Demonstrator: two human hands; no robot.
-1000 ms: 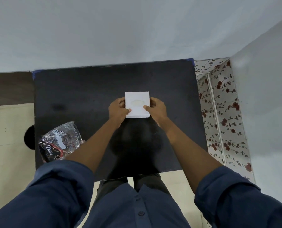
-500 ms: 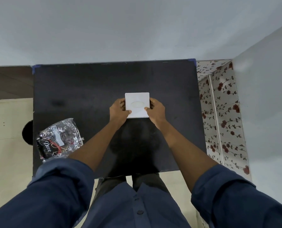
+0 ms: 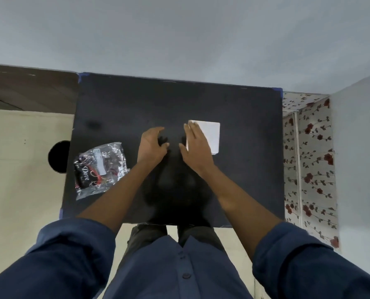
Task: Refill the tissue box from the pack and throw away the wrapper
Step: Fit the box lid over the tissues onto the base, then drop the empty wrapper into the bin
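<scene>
1. Risk: the crinkled wrapper (image 3: 100, 169) lies at the desk (image 3: 244, 186) edge, well left of the tissue box (image 3: 208, 135); a careless sweep might knock it to the floor.
2. The right hand (image 3: 195, 149) lies over the box's left side, fingers straight and together; whether it presses is unclear. A nudge could slide the box.
3. The left hand (image 3: 151, 145) hovers just left of the box, fingers loosely spread, holding nothing.
4. The box is white, square and flat-topped; the wrapper is clear, shiny plastic with dark print.

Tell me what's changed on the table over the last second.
Both hands have let go of the white tissue box. The left hand now hovers open beside it, and the right hand lies flat over its left edge. The box now sits farther right on the black table. The crumpled wrapper stays near the left edge.
</scene>
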